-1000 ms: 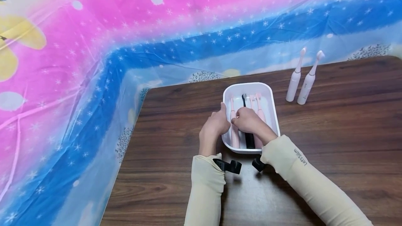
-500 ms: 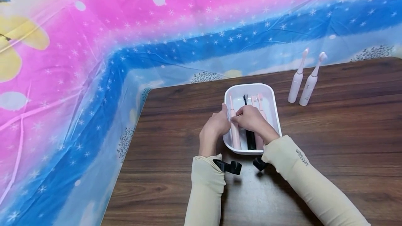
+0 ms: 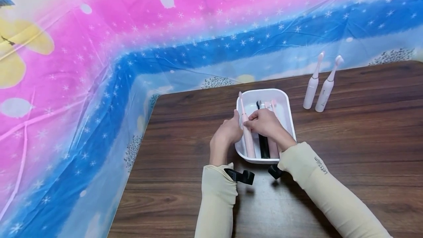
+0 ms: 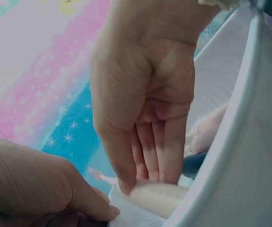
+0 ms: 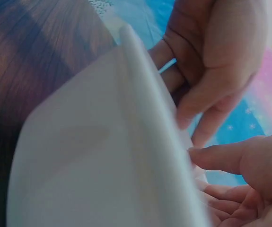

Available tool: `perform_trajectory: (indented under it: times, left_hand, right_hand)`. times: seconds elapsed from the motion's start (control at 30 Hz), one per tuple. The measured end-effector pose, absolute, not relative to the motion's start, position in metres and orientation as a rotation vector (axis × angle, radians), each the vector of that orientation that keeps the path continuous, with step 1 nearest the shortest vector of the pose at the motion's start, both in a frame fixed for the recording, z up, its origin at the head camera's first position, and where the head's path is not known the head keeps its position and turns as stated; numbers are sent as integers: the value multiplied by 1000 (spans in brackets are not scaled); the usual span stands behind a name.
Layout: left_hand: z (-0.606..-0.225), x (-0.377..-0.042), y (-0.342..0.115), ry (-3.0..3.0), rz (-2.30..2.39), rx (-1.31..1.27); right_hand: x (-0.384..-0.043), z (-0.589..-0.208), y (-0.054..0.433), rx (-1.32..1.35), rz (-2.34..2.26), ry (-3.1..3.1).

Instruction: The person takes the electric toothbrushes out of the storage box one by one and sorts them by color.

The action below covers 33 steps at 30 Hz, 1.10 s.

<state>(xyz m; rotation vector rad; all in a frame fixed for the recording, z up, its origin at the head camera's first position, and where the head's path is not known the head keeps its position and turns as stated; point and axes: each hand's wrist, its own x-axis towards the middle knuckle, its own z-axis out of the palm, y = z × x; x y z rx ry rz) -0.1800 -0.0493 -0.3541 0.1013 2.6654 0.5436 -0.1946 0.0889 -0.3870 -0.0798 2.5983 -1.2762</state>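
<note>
In the head view a white tray (image 3: 261, 161) lies before me with electric toothbrushes in it. My left hand (image 3: 228, 131) grips the tray's left rim. My right hand (image 3: 266, 124) reaches in over the tray and pinches a pink electric toothbrush (image 3: 249, 144) at the left side. That brush tilts, its head reaching up to the far rim. Beside it lie a black toothbrush (image 3: 263, 148) and two pink ones (image 3: 273, 149), partly hidden under my right hand. The left wrist view shows my right fingertips on the pink handle (image 4: 159, 195); in the right wrist view the tray wall (image 5: 79, 156) hides the brushes.
Two white electric toothbrushes (image 3: 310, 93) stand upright on the wooden table (image 3: 363, 131), to the right of the tray. A patterned pink and blue cloth (image 3: 198, 39) hangs behind the table and down its left side. Black wrist mounts (image 3: 242, 176) hang close to the tray's front.
The pink toothbrush's head has risen and swung left to the tray's far rim as my right hand tilts it. My left hand has stayed at the rim.
</note>
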Motion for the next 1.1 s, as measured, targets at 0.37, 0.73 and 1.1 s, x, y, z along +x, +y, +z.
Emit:
perform_trajectory:
  times: [0.37, 0.73, 1.1]
  left_hand:
    - [-355, -181, -48, 2656, 535, 75]
    - [-354, -179, -47, 2638, 561, 52]
    - [-353, -179, -46, 2627, 566, 41]
  right_hand:
    - [-191, -370, 108, -120, -1495, 2560]
    - [-178, -348, 130, -157, -1531, 2663]
    - [-173, -325, 153, -154, -1640, 2785]
